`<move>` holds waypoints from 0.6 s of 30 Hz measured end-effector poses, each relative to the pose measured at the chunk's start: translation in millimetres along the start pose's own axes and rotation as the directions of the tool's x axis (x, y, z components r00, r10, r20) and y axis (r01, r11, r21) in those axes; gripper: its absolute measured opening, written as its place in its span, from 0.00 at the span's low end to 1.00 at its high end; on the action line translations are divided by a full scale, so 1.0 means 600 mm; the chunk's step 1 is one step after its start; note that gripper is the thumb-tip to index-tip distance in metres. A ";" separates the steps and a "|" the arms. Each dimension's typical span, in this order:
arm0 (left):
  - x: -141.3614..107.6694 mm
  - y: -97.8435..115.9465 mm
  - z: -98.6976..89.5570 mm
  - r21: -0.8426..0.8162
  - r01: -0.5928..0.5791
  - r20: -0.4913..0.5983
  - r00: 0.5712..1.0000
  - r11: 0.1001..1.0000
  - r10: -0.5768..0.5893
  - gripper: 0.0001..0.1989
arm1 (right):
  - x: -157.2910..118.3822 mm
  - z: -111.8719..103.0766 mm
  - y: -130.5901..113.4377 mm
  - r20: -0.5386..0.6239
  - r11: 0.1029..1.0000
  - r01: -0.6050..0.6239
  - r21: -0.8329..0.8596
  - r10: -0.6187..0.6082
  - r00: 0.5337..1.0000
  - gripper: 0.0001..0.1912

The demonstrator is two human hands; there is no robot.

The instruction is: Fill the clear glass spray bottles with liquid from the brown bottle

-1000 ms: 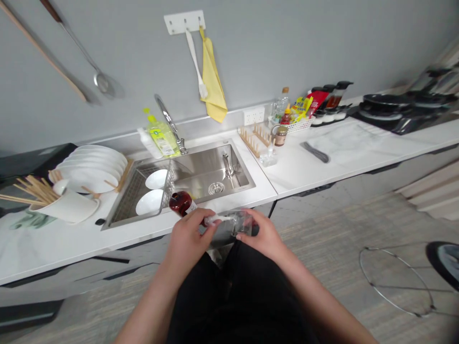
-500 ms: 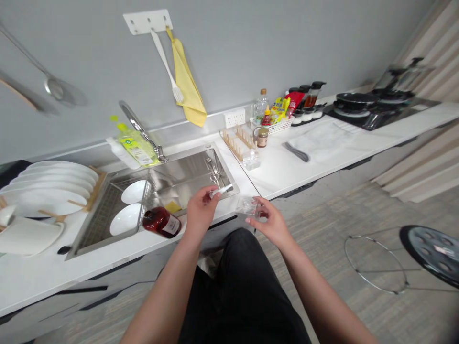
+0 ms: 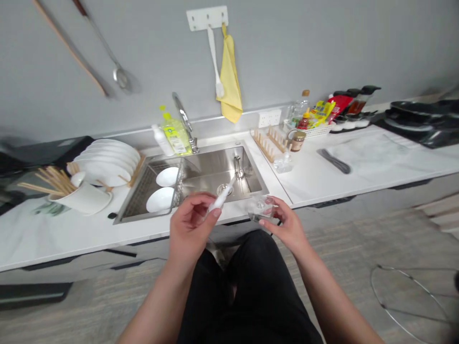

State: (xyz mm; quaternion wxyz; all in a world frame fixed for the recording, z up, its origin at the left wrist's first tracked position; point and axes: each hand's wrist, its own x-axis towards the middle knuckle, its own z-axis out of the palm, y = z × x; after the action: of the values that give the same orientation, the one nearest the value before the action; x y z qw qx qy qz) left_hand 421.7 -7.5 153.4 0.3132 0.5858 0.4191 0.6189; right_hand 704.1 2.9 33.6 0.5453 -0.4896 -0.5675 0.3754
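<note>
My left hand (image 3: 195,222) pinches a slim white tool (image 3: 221,197), whose narrow tip points up and right over the front of the sink. To its right, my right hand (image 3: 287,222) grips a small clear container (image 3: 260,206) by its right side, above the counter's front edge. The two held objects are apart. Another small clear container (image 3: 283,163) stands on the counter beside a wooden rack (image 3: 267,143). The exact make of the white tool is hard to tell.
The sink (image 3: 215,167) has two white bowls (image 3: 160,199) in its left basket. White plates (image 3: 103,162) and a chopstick holder (image 3: 84,198) stand left. A jar (image 3: 298,142), a grey bundle (image 3: 333,160) and a stove (image 3: 426,119) are rightward.
The view has shifted left. The white tool now points more steeply upward in my left hand. The dark red bottle near my left hand no longer shows.
</note>
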 end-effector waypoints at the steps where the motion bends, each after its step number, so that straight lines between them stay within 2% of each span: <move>1: -0.001 0.005 -0.034 0.033 -0.003 -0.043 0.999 0.999 0.004 0.13 | 0.004 0.009 -0.009 0.015 1.000 0.009 0.013 -0.010 1.000 0.39; 4: 0.004 -0.019 -0.155 0.161 0.032 -0.234 0.972 0.986 0.007 0.16 | 0.018 0.032 -0.035 0.057 0.999 0.011 0.054 -0.014 0.998 0.38; 8: 0.001 -0.096 -0.351 0.368 0.212 -0.499 0.866 0.906 0.000 0.20 | 0.037 0.052 -0.058 0.084 0.995 -0.010 0.098 0.002 0.996 0.38; 10: -0.004 -0.135 -0.448 0.534 0.358 -0.589 0.808 0.766 0.033 0.20 | 0.046 0.059 -0.059 0.080 0.994 -0.019 0.106 0.011 0.997 0.37; 12: -0.007 -0.170 -0.530 0.661 0.502 -0.633 0.773 0.559 0.054 0.18 | 0.054 0.063 -0.054 0.065 0.994 -0.025 0.109 0.018 0.998 0.37; 15: 0.003 -0.216 -0.615 0.695 0.596 -0.663 0.748 0.403 0.038 0.16 | 0.058 0.066 -0.042 0.041 0.993 -0.034 0.111 0.030 0.999 0.37; 18: 0.026 -0.250 -0.653 0.711 0.609 -0.661 0.750 0.352 0.038 0.13 | 0.054 0.064 -0.033 0.034 0.992 -0.059 0.108 0.056 0.998 0.38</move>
State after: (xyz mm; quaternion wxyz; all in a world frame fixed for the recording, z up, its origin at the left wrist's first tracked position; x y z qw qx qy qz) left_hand 17.5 14.8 42.5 -0.0861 0.3525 0.8569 0.3661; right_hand 666.0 33.5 55.8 0.5512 -0.4696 -0.5402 0.4288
